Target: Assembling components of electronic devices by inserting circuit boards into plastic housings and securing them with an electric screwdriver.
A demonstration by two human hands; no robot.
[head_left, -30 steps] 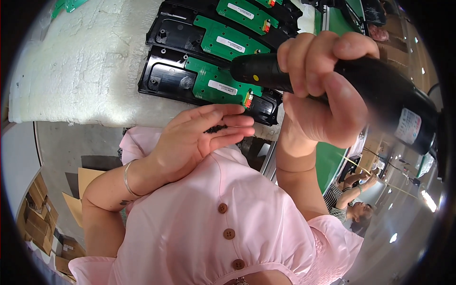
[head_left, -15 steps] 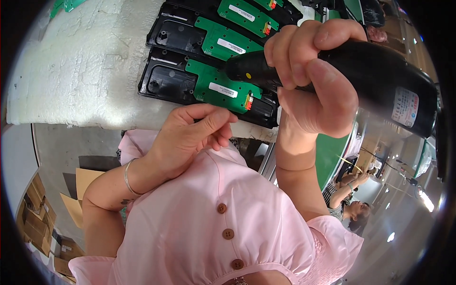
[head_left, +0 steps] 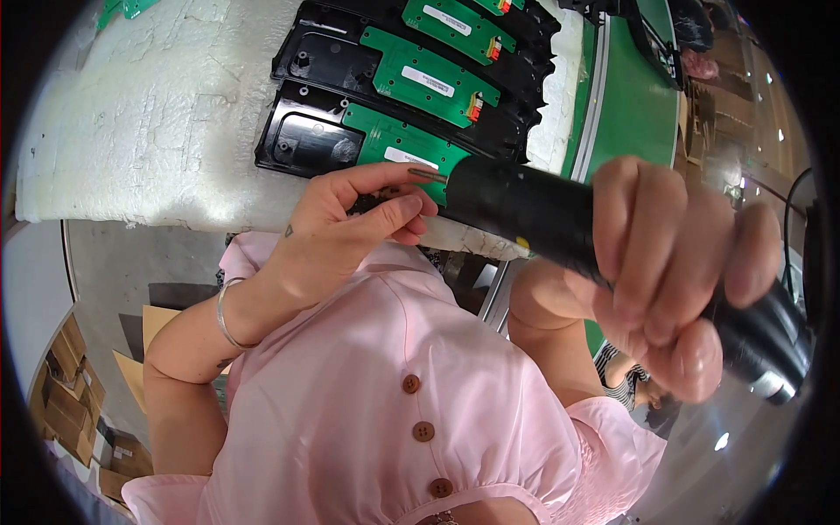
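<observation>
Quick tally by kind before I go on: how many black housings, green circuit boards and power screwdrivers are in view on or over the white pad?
Black housings: 3, nearest one
Green circuit boards: 3, nearest one
Black power screwdriver: 1, gripped by the right hand; the left hand pinches at its tip
Total: 7, on a white foam pad; more housings may be cut off at the top edge.

Three green circuit boards (head_left: 418, 77) — perhaps more — one screwdriver (head_left: 560, 223)
</observation>
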